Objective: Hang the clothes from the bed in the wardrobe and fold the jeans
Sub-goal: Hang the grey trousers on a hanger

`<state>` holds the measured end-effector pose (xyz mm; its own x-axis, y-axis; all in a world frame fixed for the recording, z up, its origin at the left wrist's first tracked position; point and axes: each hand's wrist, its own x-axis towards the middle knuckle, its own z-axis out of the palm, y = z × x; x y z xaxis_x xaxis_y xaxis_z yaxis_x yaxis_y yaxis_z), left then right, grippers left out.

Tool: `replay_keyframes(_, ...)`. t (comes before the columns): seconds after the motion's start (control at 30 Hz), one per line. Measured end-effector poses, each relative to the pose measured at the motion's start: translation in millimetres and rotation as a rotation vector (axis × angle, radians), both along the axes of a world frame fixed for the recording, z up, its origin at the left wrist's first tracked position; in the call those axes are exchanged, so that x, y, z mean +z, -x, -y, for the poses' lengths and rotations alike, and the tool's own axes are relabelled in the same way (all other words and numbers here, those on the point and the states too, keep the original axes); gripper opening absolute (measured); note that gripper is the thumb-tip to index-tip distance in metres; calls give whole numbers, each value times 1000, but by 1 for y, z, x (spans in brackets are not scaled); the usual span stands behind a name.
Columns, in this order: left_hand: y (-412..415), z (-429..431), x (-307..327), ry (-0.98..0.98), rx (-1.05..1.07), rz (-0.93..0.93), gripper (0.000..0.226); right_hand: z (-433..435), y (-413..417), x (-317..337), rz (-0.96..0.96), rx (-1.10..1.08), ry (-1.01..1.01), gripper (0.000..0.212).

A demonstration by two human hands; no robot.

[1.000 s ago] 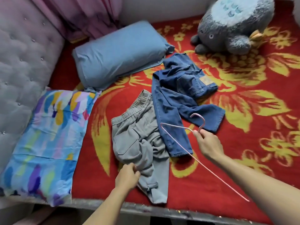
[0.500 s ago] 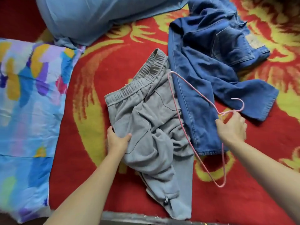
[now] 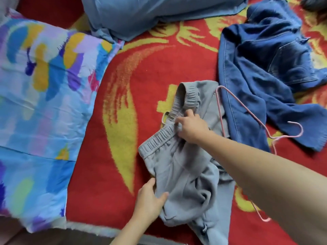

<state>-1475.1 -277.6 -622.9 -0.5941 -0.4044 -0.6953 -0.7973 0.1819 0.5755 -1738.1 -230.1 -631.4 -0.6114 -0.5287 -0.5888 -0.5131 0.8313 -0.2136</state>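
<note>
Hanger [image 3: 247, 112] part-hidden by forearm [image 3: 265, 175]; jeans [image 3: 256, 59] cropped; left hand [image 3: 150, 204], right hand [image 3: 191, 128] grip sweatpants [image 3: 185, 174]

Patterned pillow [image 3: 40, 103]: left side, flat on blanket, multicoloured brush-stroke print.
Blue pillow [image 3: 150, 13]: top centre, flap touching patterned pillow's upper corner.
Blanket [image 3: 141, 68]: red, yellow floral pattern.

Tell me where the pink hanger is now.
Head view, right of centre: the pink hanger lies across the jeans leg, just right of the grey sweatpants.
</note>
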Motion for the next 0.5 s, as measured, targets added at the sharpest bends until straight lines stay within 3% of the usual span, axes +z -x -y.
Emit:
replay_keyframes(0.1, 3, 18, -8, -61, 114, 25, 57, -33, -35, -3, -27, -12, 79, 20)
replay_keyframes(0.2, 28, 33, -6, -152, 431, -44, 59, -70, -50, 6, 70, -87, 88, 15)
replay_keyframes(0.33, 74, 53, -9, -57, 705, -37, 95, -80, -38, 27, 141, -82, 109, 14)
replay_keyframes(0.37, 83, 58, -13, -45, 689, -31, 91, -73, -28, 31, 53, -62, 154, 20)
replay_keyframes(0.43, 95, 64, -13, -98, 569, -77, 53, -52, -3, 33, -169, 8, 254, 44)
replay_keyframes(0.47, 97, 64, -11, -121, 478, -103, 36, -38, 12, 31, -215, 40, 276, 61)
replay_keyframes(0.5, 95, 63, -9, -138, 392, -127, 36, -24, 26, 29, -196, 63, 254, 77)
